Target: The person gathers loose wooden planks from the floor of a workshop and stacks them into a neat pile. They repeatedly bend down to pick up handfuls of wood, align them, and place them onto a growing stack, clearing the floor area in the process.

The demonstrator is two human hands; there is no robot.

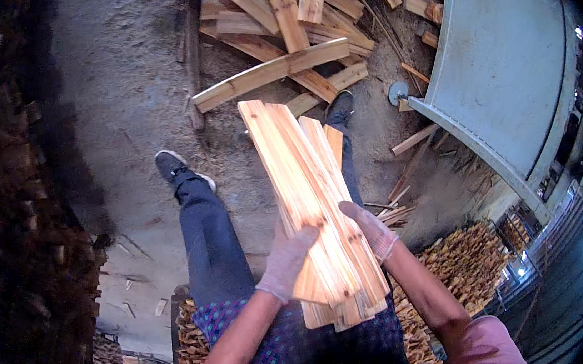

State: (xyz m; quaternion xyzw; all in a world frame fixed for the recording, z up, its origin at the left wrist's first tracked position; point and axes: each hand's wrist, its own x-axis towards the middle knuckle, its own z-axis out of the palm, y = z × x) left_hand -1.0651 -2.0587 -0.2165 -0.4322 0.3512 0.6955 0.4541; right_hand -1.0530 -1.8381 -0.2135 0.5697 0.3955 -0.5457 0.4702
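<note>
A stack of several wooden boards (pixel 300 195) is held up in front of my body, its long side running away from me. My left hand (pixel 287 256), in a pale glove, grips the stack's left edge with the thumb lying over the top board. On the opposite edge my right hand (pixel 370 229), gloved too, is closed round the boards, thumb on top. The boards lie unevenly, some ends sticking out past others. The fingers under the stack are hidden.
Beyond my feet lies a loose pile of boards (pixel 284 10), with one curved board (pixel 271 75) across its near side. A grey-blue metal table (pixel 506 49) stands at the right. Wood scraps (pixel 459 263) are heaped at the lower right; a dark stack (pixel 17 235) rises at the left.
</note>
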